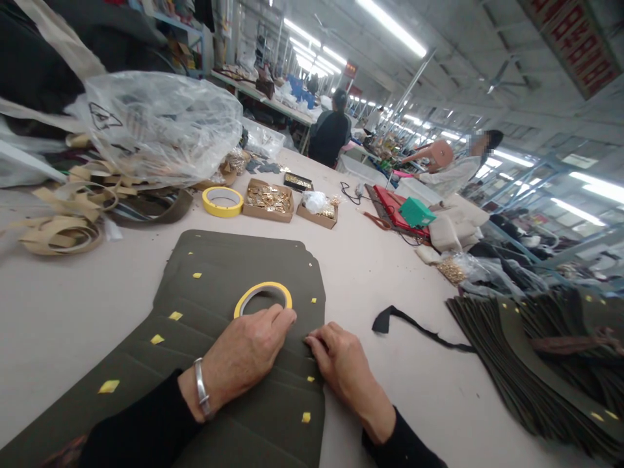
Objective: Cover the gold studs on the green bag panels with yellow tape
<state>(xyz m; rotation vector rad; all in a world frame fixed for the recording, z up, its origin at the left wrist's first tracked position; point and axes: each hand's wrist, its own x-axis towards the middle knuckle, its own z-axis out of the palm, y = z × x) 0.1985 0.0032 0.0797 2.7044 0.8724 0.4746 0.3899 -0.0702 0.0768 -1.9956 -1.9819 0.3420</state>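
My left hand (248, 348), with a silver bangle at the wrist, is closed on a roll of yellow tape (266, 288) above a stack of dark olive fabric panels (244, 260). Small yellow tape pieces (176, 316) dot the top panel on both sides. At the panel's right edge, my right hand (341, 357) has thumb and forefinger pinched together. Whatever lies between those fingertips is too small or hidden to name.
Another yellow tape roll (223, 202) sits beside a cardboard box of gold metal parts (268, 200). Fabric strips (63, 234) and a plastic bag (160, 127) lie left. More olive panels (526, 364) fan out right, near a black strip (419, 327). Two people are further back.
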